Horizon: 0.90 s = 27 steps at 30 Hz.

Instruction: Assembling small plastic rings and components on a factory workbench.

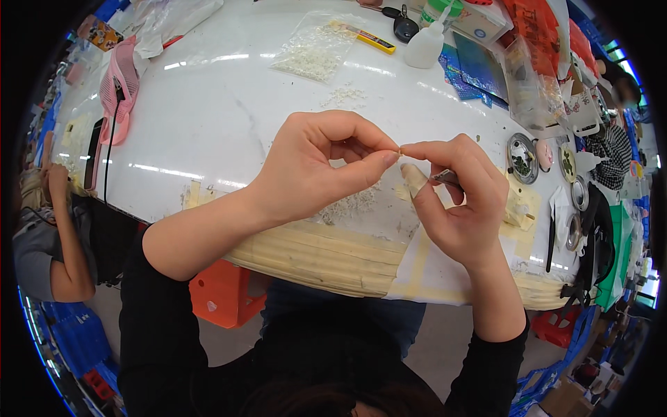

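Over the table's near edge, my left hand (pixel 316 163) pinches something tiny between thumb and index fingertip; it is too small to make out. The index fingertip of my right hand (pixel 465 198) meets it from the other side. A pale cover (pixel 415 179) wraps the right thumb. Tucked in the curled right fingers is a small metal tool (pixel 447 178), its kind mostly hidden. Below the hands lie small white bits (pixel 351 206) on the white tabletop (pixel 229 111).
Beige tape (pixel 319 260) pads the near edge. Farther back are a clear bag of white bits (pixel 313 52), a yellow cutter (pixel 375 40), and a white squeeze bottle (pixel 425 45). Round metal dishes (pixel 522 158) stand right. Another person (pixel 59 229) sits at left.
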Each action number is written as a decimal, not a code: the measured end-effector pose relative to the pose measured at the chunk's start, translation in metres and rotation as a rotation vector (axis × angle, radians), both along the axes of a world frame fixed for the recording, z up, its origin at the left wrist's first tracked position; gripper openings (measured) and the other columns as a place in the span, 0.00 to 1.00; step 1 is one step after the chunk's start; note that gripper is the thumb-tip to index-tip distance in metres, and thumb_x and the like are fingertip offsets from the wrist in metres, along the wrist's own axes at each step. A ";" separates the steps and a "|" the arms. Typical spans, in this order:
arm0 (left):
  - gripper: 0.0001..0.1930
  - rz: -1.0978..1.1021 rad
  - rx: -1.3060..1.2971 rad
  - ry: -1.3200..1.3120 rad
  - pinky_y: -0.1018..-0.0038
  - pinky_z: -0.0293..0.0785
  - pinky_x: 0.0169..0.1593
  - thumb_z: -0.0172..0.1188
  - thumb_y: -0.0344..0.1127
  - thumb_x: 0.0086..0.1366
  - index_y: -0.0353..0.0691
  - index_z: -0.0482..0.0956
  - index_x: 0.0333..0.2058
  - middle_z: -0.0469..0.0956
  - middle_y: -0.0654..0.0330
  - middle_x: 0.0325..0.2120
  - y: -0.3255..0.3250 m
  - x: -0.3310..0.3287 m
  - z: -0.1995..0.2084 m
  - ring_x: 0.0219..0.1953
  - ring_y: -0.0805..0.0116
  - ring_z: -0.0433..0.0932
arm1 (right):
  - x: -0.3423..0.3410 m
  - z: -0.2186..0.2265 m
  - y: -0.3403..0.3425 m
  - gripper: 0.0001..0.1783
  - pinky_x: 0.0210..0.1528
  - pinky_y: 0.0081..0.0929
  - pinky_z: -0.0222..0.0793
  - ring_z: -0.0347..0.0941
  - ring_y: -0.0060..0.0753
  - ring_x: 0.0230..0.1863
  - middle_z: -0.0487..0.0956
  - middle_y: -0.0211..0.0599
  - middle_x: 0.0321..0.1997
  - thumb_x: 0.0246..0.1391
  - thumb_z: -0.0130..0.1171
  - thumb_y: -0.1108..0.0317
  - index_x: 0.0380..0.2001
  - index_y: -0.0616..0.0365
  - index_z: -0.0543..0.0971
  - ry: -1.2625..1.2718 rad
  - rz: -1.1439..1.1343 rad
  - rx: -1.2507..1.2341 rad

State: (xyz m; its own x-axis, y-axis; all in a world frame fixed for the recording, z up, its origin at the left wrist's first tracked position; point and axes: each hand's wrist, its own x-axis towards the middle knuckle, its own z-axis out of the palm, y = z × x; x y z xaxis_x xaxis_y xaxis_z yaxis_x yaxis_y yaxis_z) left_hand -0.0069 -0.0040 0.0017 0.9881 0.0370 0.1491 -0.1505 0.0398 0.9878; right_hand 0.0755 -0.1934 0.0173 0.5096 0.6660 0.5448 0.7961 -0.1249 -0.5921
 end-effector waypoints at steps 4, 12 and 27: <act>0.06 0.115 0.292 -0.306 0.79 0.75 0.36 0.62 0.21 0.59 0.33 0.81 0.36 0.80 0.61 0.29 0.000 0.003 -0.005 0.32 0.76 0.78 | -0.001 0.001 0.001 0.14 0.23 0.25 0.68 0.75 0.31 0.23 0.77 0.32 0.27 0.41 0.66 0.70 0.35 0.55 0.76 -0.106 -0.073 -0.133; 0.07 0.175 0.583 -0.486 0.79 0.71 0.33 0.64 0.19 0.56 0.35 0.82 0.34 0.79 0.60 0.27 0.000 0.005 -0.002 0.29 0.72 0.76 | 0.001 -0.004 -0.003 0.15 0.19 0.29 0.64 0.74 0.34 0.22 0.76 0.29 0.22 0.48 0.66 0.60 0.28 0.53 0.71 -0.209 -0.202 -0.333; 0.10 0.208 0.765 -0.603 0.75 0.72 0.33 0.66 0.19 0.52 0.37 0.83 0.34 0.80 0.62 0.28 0.004 0.005 -0.003 0.31 0.68 0.77 | 0.001 -0.005 -0.002 0.12 0.18 0.31 0.63 0.72 0.34 0.19 0.73 0.29 0.19 0.48 0.65 0.62 0.26 0.53 0.71 -0.239 -0.204 -0.354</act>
